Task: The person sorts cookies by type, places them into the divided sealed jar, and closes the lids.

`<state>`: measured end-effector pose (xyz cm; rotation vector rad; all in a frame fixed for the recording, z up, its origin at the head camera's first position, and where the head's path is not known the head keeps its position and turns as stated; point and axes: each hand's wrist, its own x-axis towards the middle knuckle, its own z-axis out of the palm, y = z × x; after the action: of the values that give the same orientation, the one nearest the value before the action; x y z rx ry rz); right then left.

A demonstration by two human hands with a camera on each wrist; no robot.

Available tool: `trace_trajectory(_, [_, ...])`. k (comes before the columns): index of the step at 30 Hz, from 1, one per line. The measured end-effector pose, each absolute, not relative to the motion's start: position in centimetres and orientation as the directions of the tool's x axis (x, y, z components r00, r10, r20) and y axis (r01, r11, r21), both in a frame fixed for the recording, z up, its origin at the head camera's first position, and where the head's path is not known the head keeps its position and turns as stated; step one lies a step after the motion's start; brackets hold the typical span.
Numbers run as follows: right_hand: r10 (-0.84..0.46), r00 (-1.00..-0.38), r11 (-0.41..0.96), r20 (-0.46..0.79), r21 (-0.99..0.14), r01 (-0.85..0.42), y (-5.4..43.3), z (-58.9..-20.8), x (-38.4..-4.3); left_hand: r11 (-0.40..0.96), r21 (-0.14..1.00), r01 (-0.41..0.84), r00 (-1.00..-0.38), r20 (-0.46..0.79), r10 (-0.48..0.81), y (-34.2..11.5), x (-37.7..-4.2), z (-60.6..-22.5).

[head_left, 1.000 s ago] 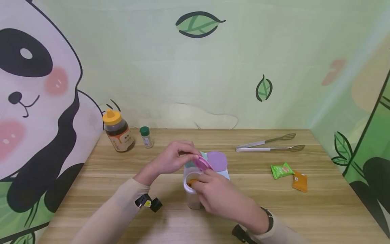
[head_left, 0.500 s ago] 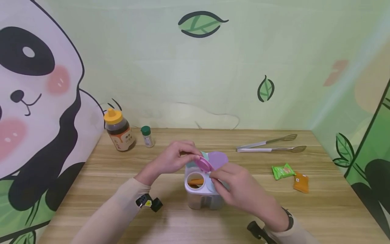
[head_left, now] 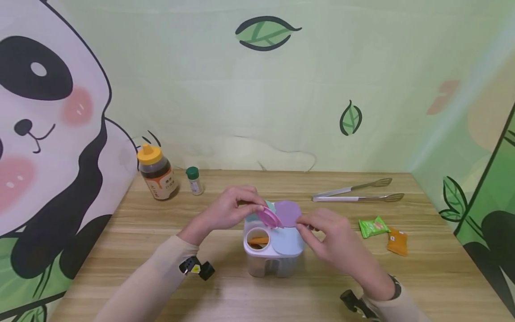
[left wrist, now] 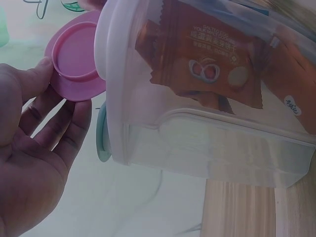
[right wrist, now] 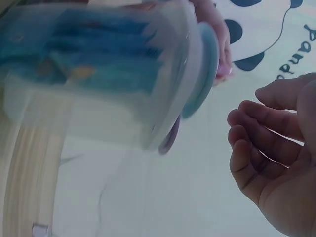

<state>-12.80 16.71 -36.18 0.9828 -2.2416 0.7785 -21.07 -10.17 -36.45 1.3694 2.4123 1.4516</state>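
In the head view, a clear storage box [head_left: 257, 266] with a white top stands on the table, its round front-left hole uncovered. My left hand [head_left: 229, 208] pinches the pink lid [head_left: 268, 217], tilted up from that hole. Orange snack packets [left wrist: 212, 54] show through the box wall in the left wrist view. Blue packets [right wrist: 98, 44] lie in another part of the box, blurred in the right wrist view. Beside the pale blue lid [head_left: 288, 241], which is down, my right hand [head_left: 334, 237] hovers with loosely bent fingers, holding nothing. A purple lid [head_left: 287, 213] lies down behind it.
A honey bottle [head_left: 158, 174] with a yellow cap and a small green-capped shaker [head_left: 195, 181] stand at the back left. Metal tongs [head_left: 354, 193] lie at the back right. Nearer are a green packet [head_left: 373, 227] and an orange packet [head_left: 397, 241].
My right hand has drawn back to the right from the uncovered hole, past the pale blue lid. The left hand keeps its pinch on the pink lid in the same place.
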Motion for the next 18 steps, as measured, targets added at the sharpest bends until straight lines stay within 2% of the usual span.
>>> trace_trajectory(9, [-0.37, -0.668, 0.654, 0.645, -0.329, -0.681, 19.2, -37.2, -13.6, 0.184, 0.716, 0.674, -0.614, 0.402, 0.68, -10.2, -21.1, -36.5])
trace_trajectory(18, [-0.33, -0.696, 0.705, 0.638, -0.324, -0.631, 20.8, -37.9, -14.0, 0.189, 0.719, 0.669, -0.617, 0.396, 0.68, -10.2, -21.1, -36.5])
